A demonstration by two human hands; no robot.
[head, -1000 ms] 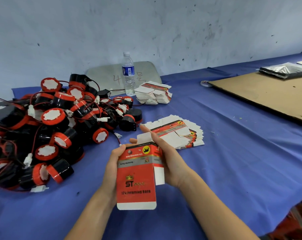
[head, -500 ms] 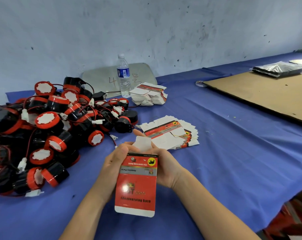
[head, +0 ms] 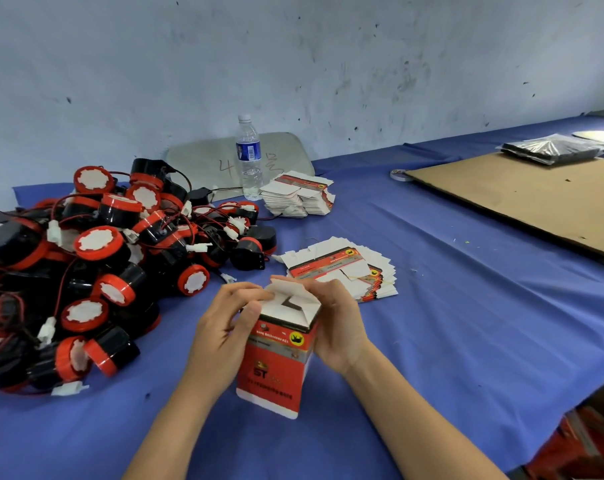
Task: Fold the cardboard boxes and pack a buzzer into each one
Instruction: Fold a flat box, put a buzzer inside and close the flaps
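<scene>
one: since a moment ago the box (head: 276,362) has gone from a flat red face to a squared-up tube stood on end, with its white end flaps turned in

two: so which step is that?

one: folding, i'd say, closing one end. i see no buzzer in it yet. from the left: the buzzers (head: 96,271) lie heaped on the bench (head: 466,323). the left hand (head: 224,327) has its grip clamped on the box's left side, thumb and fingertips pinching at a flap. the box sits between both hands, low over the bench and near the person; whether it rests there i can't tell. the right hand (head: 338,327) wraps the right side, grip closed on it, fingers up at the flaps

two: and next?

one: probably tucking the last flap so that end locks, then turning the open end up and reaching left for a buzzer; its trailing wire will likely need folding in too

two: anything readable?

one: "st" in large letters on the red front, a round yellow badge above it; the small print is too blurred. behind the water bottle (head: 248,157) a grey panel (head: 203,161) bears a red "4". the bottle's blue label i can't read. right of the hands, flat blanks (head: 342,268) show the same red print
</scene>
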